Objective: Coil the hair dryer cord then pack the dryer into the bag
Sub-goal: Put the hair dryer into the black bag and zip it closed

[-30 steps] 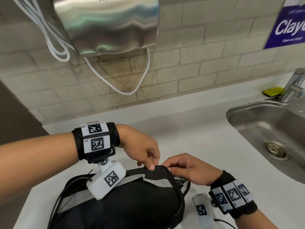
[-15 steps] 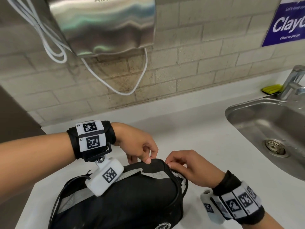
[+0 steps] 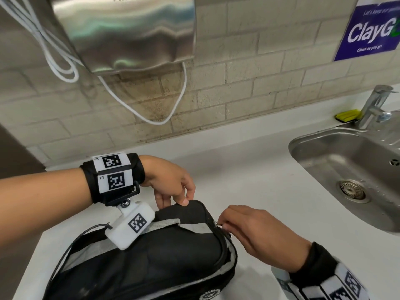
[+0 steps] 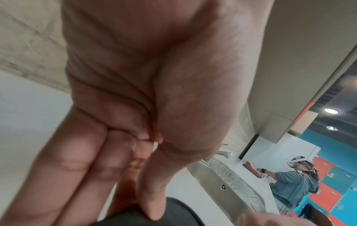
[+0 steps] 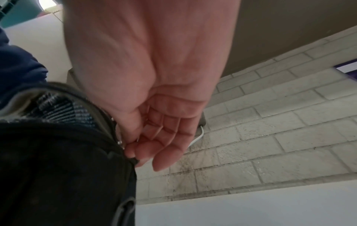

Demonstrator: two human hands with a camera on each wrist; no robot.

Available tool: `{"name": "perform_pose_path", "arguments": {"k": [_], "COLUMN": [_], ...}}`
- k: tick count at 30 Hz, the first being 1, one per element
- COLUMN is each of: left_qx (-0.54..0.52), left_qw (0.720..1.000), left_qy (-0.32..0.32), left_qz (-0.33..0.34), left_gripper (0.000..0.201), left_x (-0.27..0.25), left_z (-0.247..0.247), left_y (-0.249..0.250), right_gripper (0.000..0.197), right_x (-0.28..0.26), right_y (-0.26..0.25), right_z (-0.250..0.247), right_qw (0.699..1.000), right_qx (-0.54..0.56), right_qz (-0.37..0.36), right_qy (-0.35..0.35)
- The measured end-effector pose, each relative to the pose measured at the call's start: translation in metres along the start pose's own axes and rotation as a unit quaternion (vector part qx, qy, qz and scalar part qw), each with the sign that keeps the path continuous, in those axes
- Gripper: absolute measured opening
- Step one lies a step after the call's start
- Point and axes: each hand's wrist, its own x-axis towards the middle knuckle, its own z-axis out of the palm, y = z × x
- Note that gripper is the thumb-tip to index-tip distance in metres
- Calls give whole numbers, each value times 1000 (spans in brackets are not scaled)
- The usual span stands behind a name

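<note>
While the black bag [image 3: 151,263] lies on the white counter [image 3: 249,176], both hands work at its far end. The left hand [image 3: 171,182] pinches the top edge of the fabric between thumb and fingers; the left wrist view shows the thumb pressed on the dark cloth. The right hand [image 3: 257,232] has its fingers curled, and the thumb and first finger nip the small metal zipper pull [image 3: 219,224] at the right corner of the bag. The other fingers of this hand hang loosely bent and hold nothing.

The hair dryer and its cord cannot be seen anywhere; judging from the bulging shape of the bag, they are probably already inside, and the step in hand seems to be closing the zipper.

Several things could go wrong from here. The pull is small and smooth, so the pinch may slip off if the slider sticks on the curved corner. If the left hand lets the fabric go slack, the zipper teeth may not meet and the slider may jam. A loop of cord or the grey lining [image 3: 231,254] near the opening might also get caught in the teeth. The steel sink [image 3: 320,144] stands to the right, well apart from the bag.
</note>
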Motion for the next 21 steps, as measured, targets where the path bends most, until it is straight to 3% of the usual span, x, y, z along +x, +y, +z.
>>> {"name": "perform_pose_path", "arguments": {"k": [5, 13, 16, 18, 21], "left_qx": [-8, -6, 24, 82, 193], "left_qw": [999, 999, 998, 992, 955], "left_qy": [45, 36, 54, 89, 215], "left_qz": [-26, -15, 15, 41, 70], "left_gripper": [7, 6, 9, 13, 18], "left_x": [-3, -1, -9, -23, -58], "left_z": [-13, -12, -12, -15, -17], "left_y": [-16, -17, -15, -13, -11], "right_gripper": [17, 5, 5, 8, 10], "right_x": [-13, -25, -25, -27, -31], "right_y": [-15, -59, -62, -61, -60], "right_z": [-9, 20, 27, 27, 27], "right_qw": [999, 984, 973, 966, 949], "right_qx": [30, 147, 195, 208, 240], "right_qz": [9, 94, 121, 145, 184], "right_qy": [-28, -32, 3, 44, 87]}}
